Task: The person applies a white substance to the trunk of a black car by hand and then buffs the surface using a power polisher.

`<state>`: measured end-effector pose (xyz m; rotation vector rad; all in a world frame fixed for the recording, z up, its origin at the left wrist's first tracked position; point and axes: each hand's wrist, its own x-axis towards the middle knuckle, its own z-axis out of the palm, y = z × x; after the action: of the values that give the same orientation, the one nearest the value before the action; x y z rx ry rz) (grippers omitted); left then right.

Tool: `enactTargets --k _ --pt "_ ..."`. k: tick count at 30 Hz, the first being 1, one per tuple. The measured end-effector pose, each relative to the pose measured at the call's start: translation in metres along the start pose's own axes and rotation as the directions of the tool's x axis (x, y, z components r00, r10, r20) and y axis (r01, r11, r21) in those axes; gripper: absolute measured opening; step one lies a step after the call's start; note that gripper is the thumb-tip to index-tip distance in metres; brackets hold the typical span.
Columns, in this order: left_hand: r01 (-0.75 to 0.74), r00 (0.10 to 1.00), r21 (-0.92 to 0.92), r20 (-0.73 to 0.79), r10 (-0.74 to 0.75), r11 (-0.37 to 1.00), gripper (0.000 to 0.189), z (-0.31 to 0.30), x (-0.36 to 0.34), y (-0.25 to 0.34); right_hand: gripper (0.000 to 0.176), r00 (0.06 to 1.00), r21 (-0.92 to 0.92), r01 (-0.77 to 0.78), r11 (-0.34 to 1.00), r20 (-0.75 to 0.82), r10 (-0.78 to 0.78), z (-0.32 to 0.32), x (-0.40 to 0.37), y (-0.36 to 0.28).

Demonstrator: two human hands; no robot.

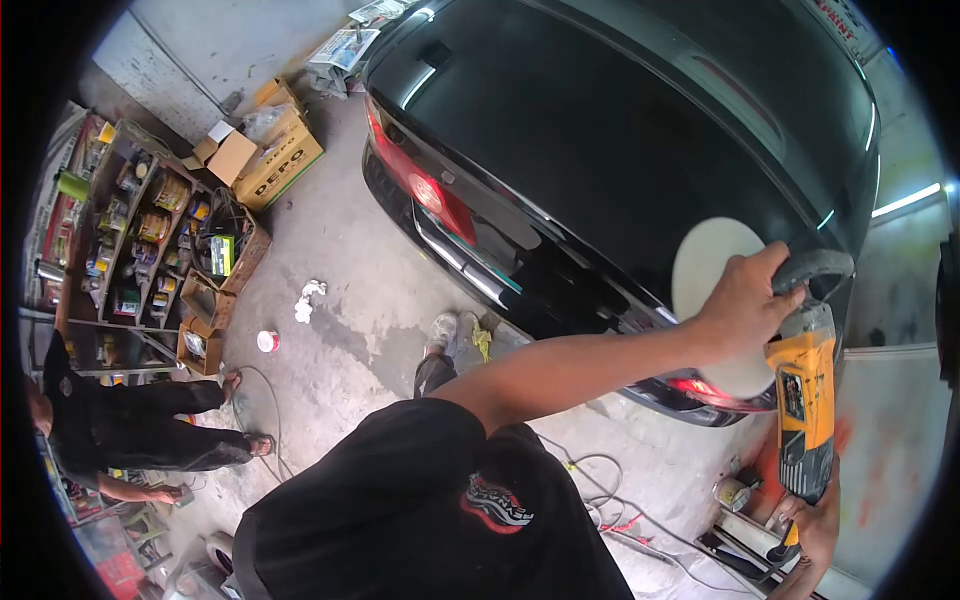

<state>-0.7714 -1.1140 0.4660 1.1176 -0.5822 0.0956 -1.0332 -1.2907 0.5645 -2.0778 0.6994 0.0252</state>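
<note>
I hold a yellow-and-black polisher (806, 385) at the right of the view. My left hand (745, 300) is closed round its black loop handle (815, 268) near the head. Lower down, my right hand (818, 525) wraps the rear end of the tool. A large white round polishing pad (712, 255) is tilted on edge and overlaps the rear corner of a black car (570, 130). My left wrist and forearm hide part of the pad. Below the pad shows a red tail light (705, 390); another tail light (425, 190) is at the car's far corner.
A cable (640, 520) lies on the floor near my right side. At left, a person in dark clothes (150, 425) stands by shelves (150, 230) of cans. A cardboard box (275, 150), a small red-and-white tub (268, 341) and crumpled white material (310, 300) are on the floor.
</note>
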Motion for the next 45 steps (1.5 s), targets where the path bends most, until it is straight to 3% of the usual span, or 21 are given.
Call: enactTargets --k 1,4,7,11,15,18,22,26,31,34,36,37,40,45 --pt "0.076 0.997 -0.034 0.029 -0.075 0.997 0.018 -0.008 -0.005 0.015 0.101 1.000 0.018 -0.012 1.000 0.014 0.012 0.004 -0.007 -0.005" --pt "-0.025 0.999 0.033 -0.024 0.026 0.999 0.018 -0.036 -0.012 0.043 0.105 1.000 -0.071 0.024 0.997 -0.001 -0.024 0.013 -0.025 -0.017" --pt "-0.021 0.999 0.027 -0.038 0.022 0.999 0.017 -0.079 -0.019 0.085 0.110 0.998 -0.059 0.014 0.998 -0.067 -0.018 0.043 -0.046 -0.047" --pt "-0.051 0.996 0.016 -0.078 0.052 0.999 0.017 -0.114 -0.032 0.129 0.110 0.999 -0.098 0.045 0.994 -0.007 -0.046 0.063 -0.079 -0.086" --pt "-0.107 0.987 0.069 -0.116 0.115 0.992 0.017 -0.141 -0.046 0.144 0.110 0.990 -0.130 0.140 0.982 0.001 -0.141 0.081 -0.091 -0.093" --pt "-0.180 0.974 0.087 -0.126 0.190 0.980 0.016 -0.173 -0.081 0.169 0.112 0.988 -0.173 0.130 0.976 -0.066 -0.143 0.112 -0.145 -0.093" --pt "-0.241 0.957 0.103 -0.140 0.254 0.965 0.015 -0.200 -0.094 0.168 0.120 0.975 -0.201 0.188 0.961 -0.077 -0.207 0.134 -0.149 -0.086" --pt "-0.283 0.947 -0.003 -0.159 0.279 0.959 0.015 -0.240 -0.155 0.189 0.126 0.968 -0.218 0.198 0.956 -0.110 -0.225 0.193 -0.224 -0.076" --pt "-0.252 0.961 -0.050 -0.129 0.244 0.967 0.015 -0.271 -0.180 0.186 0.104 0.964 -0.247 0.201 0.948 -0.124 -0.236 0.237 -0.245 -0.065" --pt "-0.279 0.953 -0.034 -0.134 0.272 0.960 0.017 -0.282 -0.167 0.182 0.099 0.943 -0.209 0.271 0.940 -0.139 -0.303 0.247 -0.236 -0.069" --pt "-0.286 0.949 -0.055 -0.156 0.275 0.957 0.020 -0.284 -0.176 0.189 0.096 0.959 -0.230 0.242 0.943 -0.092 -0.268 0.257 -0.254 -0.075" --pt "-0.357 0.908 0.074 -0.208 0.364 0.931 0.023 -0.287 -0.180 0.196 0.096 0.955 -0.219 0.268 0.938 -0.069 -0.289 0.263 -0.257 -0.075" --pt "-0.227 0.964 -0.024 -0.152 0.220 0.974 0.028 -0.296 -0.173 0.188 0.094 0.961 -0.234 0.254 0.939 -0.046 -0.271 0.265 -0.231 -0.076" --pt "-0.401 0.837 0.346 -0.239 0.493 0.848 0.027 -0.269 -0.156 0.150 0.099 0.962 -0.200 0.163 0.966 -0.184 -0.200 0.245 -0.238 -0.047"
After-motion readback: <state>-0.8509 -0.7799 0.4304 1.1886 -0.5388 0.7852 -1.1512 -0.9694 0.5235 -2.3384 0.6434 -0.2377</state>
